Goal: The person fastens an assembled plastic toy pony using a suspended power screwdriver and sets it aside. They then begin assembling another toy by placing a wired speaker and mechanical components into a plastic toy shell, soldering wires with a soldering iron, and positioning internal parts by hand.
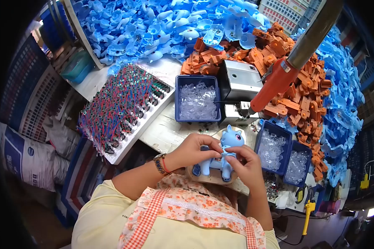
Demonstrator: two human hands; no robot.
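Observation:
A light-blue plastic toy pony [232,138] with a large pink-purple eye lies on a round pale work stand [192,173] in front of my chest. My left hand [197,148] comes in from the left, its thumb and fingertips pinched at the pony's body. From the other side, my right hand [246,164] pinches the same area just below the head. The fingertips of both hands almost meet there. Any small part between them is hidden. The pony's legs point toward me.
Blue bins of clear plastic parts [197,101] stand behind and to the right. A foam tray [143,124] of wired parts is at left. An orange-red power screwdriver [274,85] hangs over a metal box [241,79]. Orange housings [295,99] and blue shells [153,31] are heaped behind.

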